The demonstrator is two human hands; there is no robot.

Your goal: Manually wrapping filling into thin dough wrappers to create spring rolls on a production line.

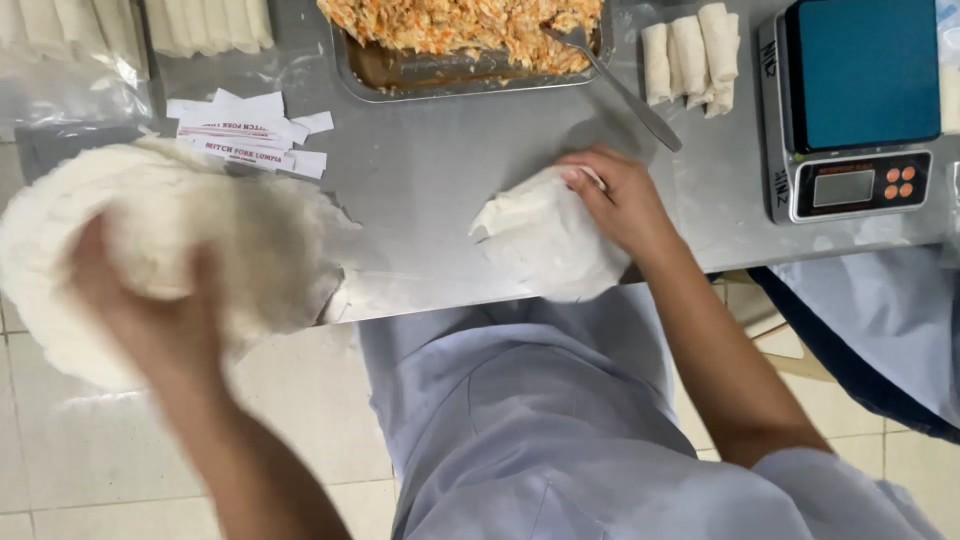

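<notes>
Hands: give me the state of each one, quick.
Left hand: closed, its grip on a stack of round white wrappers.
Right hand: fingers pressing down on a single wrapper on the steel table.

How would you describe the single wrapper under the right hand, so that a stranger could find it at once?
Start at the grey steel table and go to its near edge, below the metal tray of orange shredded filling. There the right hand presses on a thin, white, crumpled wrapper sheet. Unlike the thick round stack of white wrappers at the left hand, it is one loose sheet.
</notes>
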